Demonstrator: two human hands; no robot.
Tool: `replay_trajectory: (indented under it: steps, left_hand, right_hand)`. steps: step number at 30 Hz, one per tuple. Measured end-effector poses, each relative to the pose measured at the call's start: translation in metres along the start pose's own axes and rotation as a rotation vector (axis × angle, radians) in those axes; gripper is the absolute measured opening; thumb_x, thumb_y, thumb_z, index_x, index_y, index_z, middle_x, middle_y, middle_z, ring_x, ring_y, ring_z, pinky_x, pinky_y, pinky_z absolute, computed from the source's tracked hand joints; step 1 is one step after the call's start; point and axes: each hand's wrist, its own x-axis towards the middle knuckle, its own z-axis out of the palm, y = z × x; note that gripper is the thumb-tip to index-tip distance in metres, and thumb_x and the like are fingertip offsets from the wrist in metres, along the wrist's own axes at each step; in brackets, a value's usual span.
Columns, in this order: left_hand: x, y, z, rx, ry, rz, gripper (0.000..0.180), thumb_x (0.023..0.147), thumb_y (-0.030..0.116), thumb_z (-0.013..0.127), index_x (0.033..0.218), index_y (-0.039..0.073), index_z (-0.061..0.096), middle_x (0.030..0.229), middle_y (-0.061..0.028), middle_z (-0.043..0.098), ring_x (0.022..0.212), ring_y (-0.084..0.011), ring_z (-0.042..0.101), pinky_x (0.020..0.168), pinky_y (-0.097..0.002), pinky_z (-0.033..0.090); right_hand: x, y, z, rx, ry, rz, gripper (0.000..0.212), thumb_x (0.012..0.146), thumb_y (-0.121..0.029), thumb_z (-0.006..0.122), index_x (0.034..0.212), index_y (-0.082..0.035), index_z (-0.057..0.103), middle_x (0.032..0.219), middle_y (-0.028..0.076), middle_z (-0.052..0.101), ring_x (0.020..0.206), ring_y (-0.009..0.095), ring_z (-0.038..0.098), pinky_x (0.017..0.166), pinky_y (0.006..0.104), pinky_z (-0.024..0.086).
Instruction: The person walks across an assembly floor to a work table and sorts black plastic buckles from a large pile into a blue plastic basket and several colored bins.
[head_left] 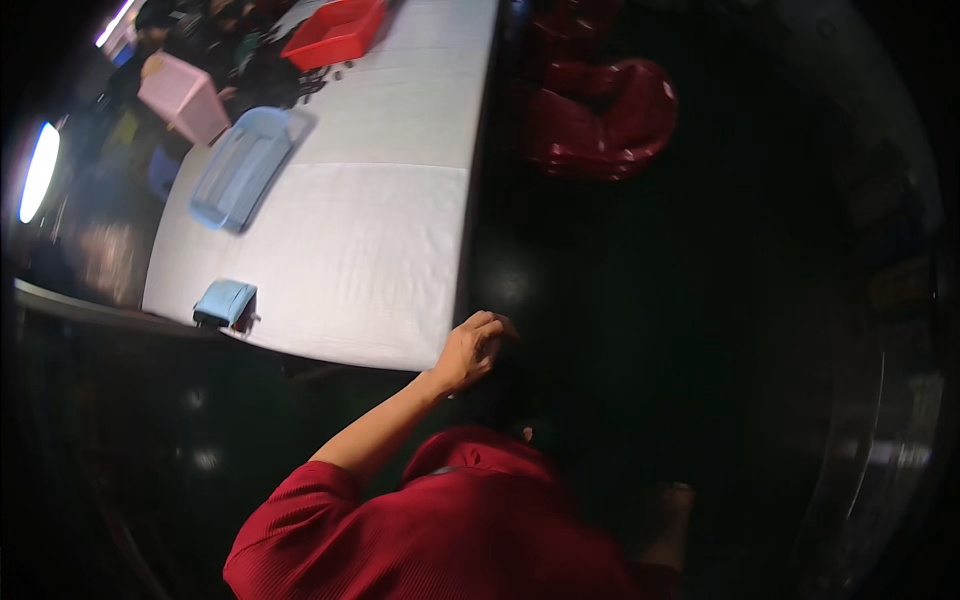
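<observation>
Your left hand (472, 350) hangs by the surface's (400, 240) near right corner, fingers curled; can't tell if they're gripping anything. Your right hand's too dark to read. The light-blue pouch (225, 298) sits at the near left corner, maybe parked there. Blue basket (262, 180) on the left edge: no contents I can make out. Past it, a pink bin (185, 98), insides hidden. Farther up, a red tray (325, 55) beside dark bits (312, 85).
</observation>
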Motion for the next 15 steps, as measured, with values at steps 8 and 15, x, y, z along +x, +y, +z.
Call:
replay_trajectory:
  steps: [8, 15]
  left_hand:
    - [0.082, -0.092, 0.011, 0.311, 0.161, -0.380, 0.022, 0.079, 0.003, 0.053, 0.097, 0.009, 0.065, 0.097, -0.0126, 0.061, 0.098, -0.0329, 0.060, 0.084, -0.0424, 0.050]
    - [0.231, -0.085, -0.029, 0.402, -0.187, -0.239, 0.022, 0.090, 0.017, 0.052, 0.109, 0.009, 0.062, 0.109, -0.0104, 0.063, 0.102, -0.0307, 0.060, 0.086, -0.0444, 0.049]
  right_hand:
    - [0.100, -0.554, 0.251, -0.208, 0.075, -0.914, 0.023, 0.098, -0.015, 0.047, 0.116, -0.012, 0.061, 0.084, 0.003, 0.063, 0.064, 0.010, 0.058, 0.052, 0.0212, 0.043]
    - [0.036, -0.571, 0.578, -1.555, -0.779, -0.940, 0.035, 0.087, -0.026, 0.062, 0.119, -0.012, 0.063, 0.112, 0.012, 0.067, 0.102, 0.030, 0.064, 0.088, 0.0392, 0.050]
